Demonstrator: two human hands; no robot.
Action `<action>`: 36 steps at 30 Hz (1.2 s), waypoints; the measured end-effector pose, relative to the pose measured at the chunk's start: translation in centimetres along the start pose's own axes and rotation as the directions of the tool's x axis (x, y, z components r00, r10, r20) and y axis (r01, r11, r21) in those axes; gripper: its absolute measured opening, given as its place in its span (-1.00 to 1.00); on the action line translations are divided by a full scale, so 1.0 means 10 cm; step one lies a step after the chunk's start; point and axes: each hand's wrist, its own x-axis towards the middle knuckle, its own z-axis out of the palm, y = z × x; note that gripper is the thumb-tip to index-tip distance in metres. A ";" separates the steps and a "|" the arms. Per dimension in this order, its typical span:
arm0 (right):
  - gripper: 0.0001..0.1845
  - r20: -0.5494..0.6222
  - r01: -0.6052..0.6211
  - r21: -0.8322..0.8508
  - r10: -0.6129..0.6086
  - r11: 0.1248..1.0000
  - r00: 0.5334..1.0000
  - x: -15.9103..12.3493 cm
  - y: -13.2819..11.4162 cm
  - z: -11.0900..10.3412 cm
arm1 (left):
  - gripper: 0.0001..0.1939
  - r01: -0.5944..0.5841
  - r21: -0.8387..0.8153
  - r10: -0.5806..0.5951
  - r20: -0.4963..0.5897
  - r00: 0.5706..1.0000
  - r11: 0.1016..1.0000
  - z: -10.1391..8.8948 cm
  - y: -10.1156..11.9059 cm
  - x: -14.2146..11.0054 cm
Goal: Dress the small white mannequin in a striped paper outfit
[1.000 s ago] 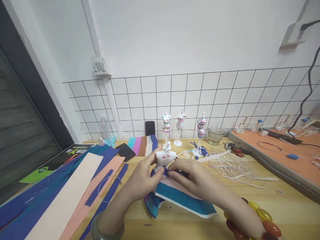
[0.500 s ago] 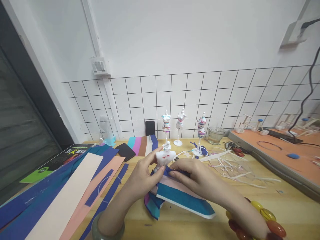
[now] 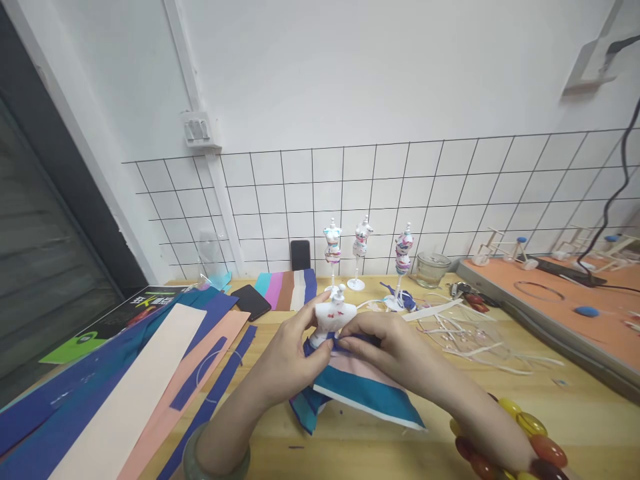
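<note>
The left hand [image 3: 295,350] grips a miniature dress form [image 3: 335,319], thumb across the front of the waist and fingers around the far side; the form stands nearly upright toward the front of the desk [image 3: 270,450]. The right hand [image 3: 385,341] pinches the navy upper edge of a striped cloth [image 3: 370,395] against that waist with thumb and fingertips. The cloth's pink, teal and white bands flare out below the right hand, and a folded part drops on the left. The stand is mostly hidden, so I cannot tell how firmly its base sits.

If the right pinch loosens, the navy edge could slip down the smooth torso, or bunch unevenly under the left thumb. Too hard a pull sideways might twist or tip the form, since its narrow waist gives little to hold.

Behind, three painted dress forms [image 3: 333,243] [image 3: 363,239] [image 3: 404,252] crowd the space; the nearest rises just past the held one's neck, so reaching forward risks a knock. To the left, a pale strip [image 3: 135,387] lies near the forearm. The easier room seems to be toward the near edge, where plain wood shows between the wrists.
</note>
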 end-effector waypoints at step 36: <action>-0.83 -0.123 0.010 -0.167 -0.031 0.986 0.992 0.02 0.11 0.13 | -0.66 0.019 -0.095 -0.022 -0.031 0.999 0.995 0.00 -0.04 0.01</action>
